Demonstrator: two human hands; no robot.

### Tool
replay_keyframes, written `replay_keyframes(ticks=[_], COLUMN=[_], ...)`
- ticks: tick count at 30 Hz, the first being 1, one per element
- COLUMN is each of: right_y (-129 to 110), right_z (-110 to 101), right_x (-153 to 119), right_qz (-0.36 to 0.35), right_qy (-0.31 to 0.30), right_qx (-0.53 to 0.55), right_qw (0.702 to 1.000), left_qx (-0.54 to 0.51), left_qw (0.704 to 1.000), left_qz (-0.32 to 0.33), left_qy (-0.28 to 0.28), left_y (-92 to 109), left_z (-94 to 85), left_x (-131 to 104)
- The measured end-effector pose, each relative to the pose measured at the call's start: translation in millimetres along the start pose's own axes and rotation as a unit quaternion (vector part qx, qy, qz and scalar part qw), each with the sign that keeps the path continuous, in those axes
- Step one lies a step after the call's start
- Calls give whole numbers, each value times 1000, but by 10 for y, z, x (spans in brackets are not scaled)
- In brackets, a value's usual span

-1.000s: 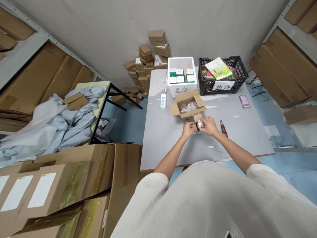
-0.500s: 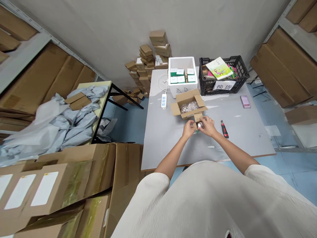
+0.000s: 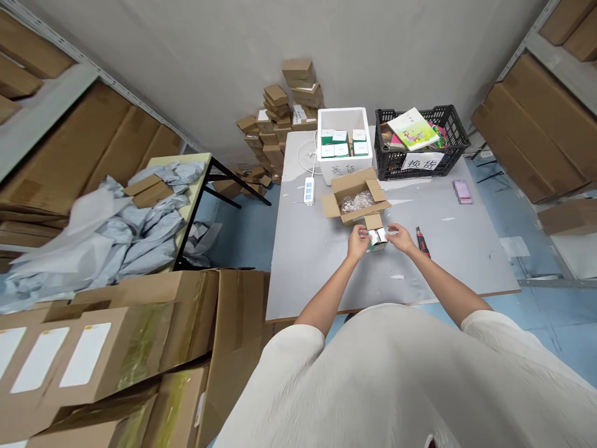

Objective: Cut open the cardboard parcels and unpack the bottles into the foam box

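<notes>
I have the small green-and-white box on the grey table, right in front of an open cardboard carton with crumpled clear plastic wrap inside. Its white side flaps lie folded inward; its brown lid flap is up at the back. My left hand is bent against the box's left side — I can't tell whether it pinches anything. My right hand has its fingers loosely curved at the right edge, grip unclear — a red-and-black utility knife lies just beside it.
</notes>
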State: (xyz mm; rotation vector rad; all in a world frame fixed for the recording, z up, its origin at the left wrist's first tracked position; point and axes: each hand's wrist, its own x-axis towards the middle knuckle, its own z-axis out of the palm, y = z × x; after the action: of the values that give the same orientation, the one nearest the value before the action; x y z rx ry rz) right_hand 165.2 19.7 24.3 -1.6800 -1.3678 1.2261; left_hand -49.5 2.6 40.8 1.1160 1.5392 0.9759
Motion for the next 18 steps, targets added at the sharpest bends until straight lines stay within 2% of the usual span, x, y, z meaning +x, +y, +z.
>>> replay_keyframes(ticks=[3,6,10,14,18], right_y=[-1,-8,-29,-89,-188], right_z=[-6,-37,-66,-82,-124], right_x=[-27,-59,-85,-93,-122], right_qz=[10,9,3,-7,8], right_qy=[-29,-58,-61,-62,-79], right_qx=[32,54,59,64,73], right_qw=[999,997,996,996,994], left_qx=[39,33,31,24,-9], left_qw=[999,999,999,999,999], left_qz=[-9,5,28,47,43], left_qy=[22,4,5,7,-23], left_y=[-42,-66,-51,-23,-12], left_z=[40,79,111,85,6], left_x=[33,45,44,36,15])
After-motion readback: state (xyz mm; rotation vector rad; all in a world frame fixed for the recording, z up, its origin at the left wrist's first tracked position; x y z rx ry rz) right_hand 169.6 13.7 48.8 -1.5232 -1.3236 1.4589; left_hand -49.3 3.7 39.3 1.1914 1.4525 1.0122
